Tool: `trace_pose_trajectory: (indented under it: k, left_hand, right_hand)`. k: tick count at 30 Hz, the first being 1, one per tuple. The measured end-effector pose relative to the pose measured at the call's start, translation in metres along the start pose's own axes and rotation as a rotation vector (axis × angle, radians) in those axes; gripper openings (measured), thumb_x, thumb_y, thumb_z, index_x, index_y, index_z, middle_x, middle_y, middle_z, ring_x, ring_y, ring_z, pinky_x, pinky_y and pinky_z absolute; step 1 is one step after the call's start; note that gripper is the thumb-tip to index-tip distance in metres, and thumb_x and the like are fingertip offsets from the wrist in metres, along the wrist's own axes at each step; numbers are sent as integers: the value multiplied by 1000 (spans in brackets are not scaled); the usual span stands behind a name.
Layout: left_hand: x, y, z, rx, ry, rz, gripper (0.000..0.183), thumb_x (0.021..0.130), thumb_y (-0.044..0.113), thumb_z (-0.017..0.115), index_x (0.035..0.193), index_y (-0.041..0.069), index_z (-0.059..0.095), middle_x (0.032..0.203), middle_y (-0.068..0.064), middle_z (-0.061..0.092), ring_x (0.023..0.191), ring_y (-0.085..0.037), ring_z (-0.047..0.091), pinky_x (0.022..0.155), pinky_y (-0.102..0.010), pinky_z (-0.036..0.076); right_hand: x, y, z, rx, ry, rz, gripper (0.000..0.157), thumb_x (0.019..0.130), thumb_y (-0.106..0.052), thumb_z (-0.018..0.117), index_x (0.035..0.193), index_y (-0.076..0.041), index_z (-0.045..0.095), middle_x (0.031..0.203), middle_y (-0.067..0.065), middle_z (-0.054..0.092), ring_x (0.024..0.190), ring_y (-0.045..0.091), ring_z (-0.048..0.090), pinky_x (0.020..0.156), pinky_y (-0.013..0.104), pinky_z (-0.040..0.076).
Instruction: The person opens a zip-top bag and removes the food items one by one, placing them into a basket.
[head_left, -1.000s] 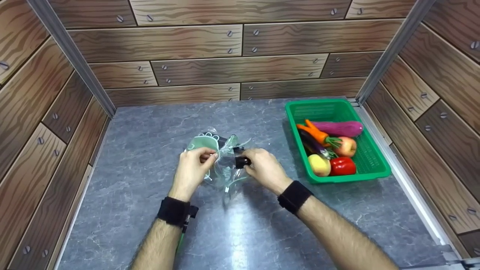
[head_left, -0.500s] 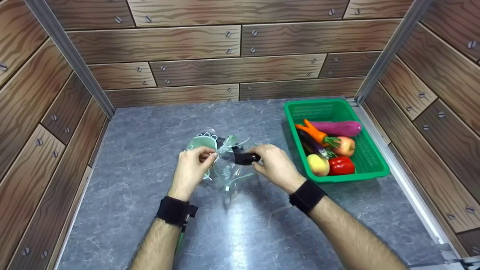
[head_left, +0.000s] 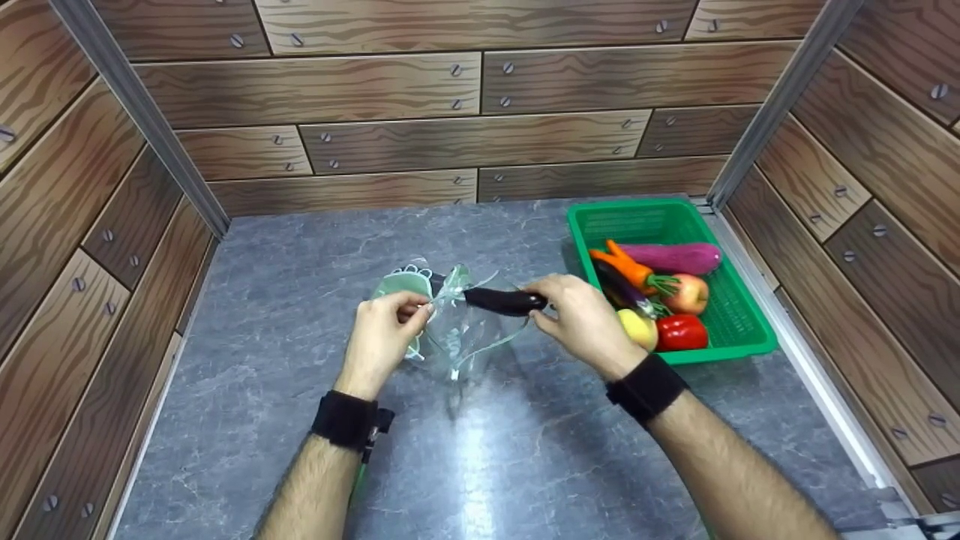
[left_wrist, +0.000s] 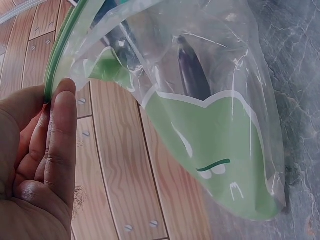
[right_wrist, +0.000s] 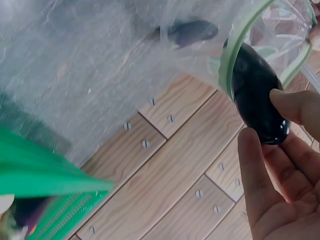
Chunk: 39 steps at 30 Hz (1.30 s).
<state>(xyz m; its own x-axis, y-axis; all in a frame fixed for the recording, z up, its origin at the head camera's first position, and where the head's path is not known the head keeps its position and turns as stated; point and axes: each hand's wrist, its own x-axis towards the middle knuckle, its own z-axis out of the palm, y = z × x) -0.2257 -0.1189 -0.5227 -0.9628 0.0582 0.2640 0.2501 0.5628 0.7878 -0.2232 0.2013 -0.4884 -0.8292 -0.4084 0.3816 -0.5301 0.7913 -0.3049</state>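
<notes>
A clear zip bag (head_left: 472,337) with a green printed pattern (left_wrist: 215,155) is held up over the table. My left hand (head_left: 381,334) pinches its green-edged mouth between thumb and fingers. With thumb and fingertips, my right hand (head_left: 589,322) grips the rounded end of a glossy dark eggplant (head_left: 502,301). In the right wrist view, this eggplant (right_wrist: 255,95) lies across the bag's open green rim (right_wrist: 231,60), its far end inside the mouth. A second dark, eggplant-like piece (left_wrist: 192,70) shows through the plastic, lower in the bag.
At the right stands a green basket (head_left: 712,355). It holds a long purple eggplant (head_left: 675,258), orange carrots (head_left: 626,266), a dark eggplant (head_left: 619,285), an apple (head_left: 688,294), a yellow fruit (head_left: 639,330) and a red bell pepper (head_left: 682,332). Wood-patterned walls (head_left: 375,82) enclose the grey table (head_left: 285,300).
My right hand has moved right and slightly up, drawing the dark eggplant outward so that more of it shows beside the bag. My left hand has stayed at the bag's edge.
</notes>
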Motion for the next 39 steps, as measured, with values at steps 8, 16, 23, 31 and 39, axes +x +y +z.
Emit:
trace_pose_trajectory:
  k: [8, 16, 23, 31, 39]
  left_hand:
    - [2, 1, -2, 11, 10, 9, 13, 108, 15, 86, 117, 7, 90, 99, -8, 90, 89, -21, 86, 81, -36, 72]
    - [3, 3, -3, 5, 6, 9, 14, 108, 15, 86, 118, 6, 90, 101, -9, 91, 91, -23, 87, 84, -40, 74]
    - [5, 4, -5, 6, 3, -6, 14, 108, 16, 86, 118, 7, 90, 101, -9, 91, 90, -22, 86, 82, -39, 73]
    - [5, 2, -6, 14, 16, -2, 14, 107, 16, 88, 118, 6, 90, 101, -10, 91, 88, -22, 86, 80, -37, 72]
    - [4, 3, -7, 21, 20, 4, 14, 107, 16, 88, 116, 7, 90, 100, -9, 91, 88, -22, 86, 82, -38, 72]
  right_hand:
    - [-3, 11, -20, 0, 23, -34, 32, 100, -8, 92, 130, -2, 84, 126, 17, 87, 114, 38, 82, 100, 54, 70]
    - [-6, 20, -37, 19, 49, -1, 33, 101, -6, 90, 133, -3, 84, 130, 16, 87, 118, 37, 81, 102, 54, 69]
    - [-8, 25, -54, 60, 72, 3, 33, 102, -6, 90, 135, -2, 84, 130, 16, 87, 120, 36, 82, 102, 53, 70]
    - [-15, 34, -69, 86, 123, 30, 35, 101, -4, 91, 135, -3, 84, 129, 18, 87, 120, 37, 81, 101, 54, 67]
    - [-17, 49, -86, 82, 176, 77, 35, 100, -1, 91, 134, -3, 84, 131, 18, 86, 122, 40, 82, 104, 57, 68]
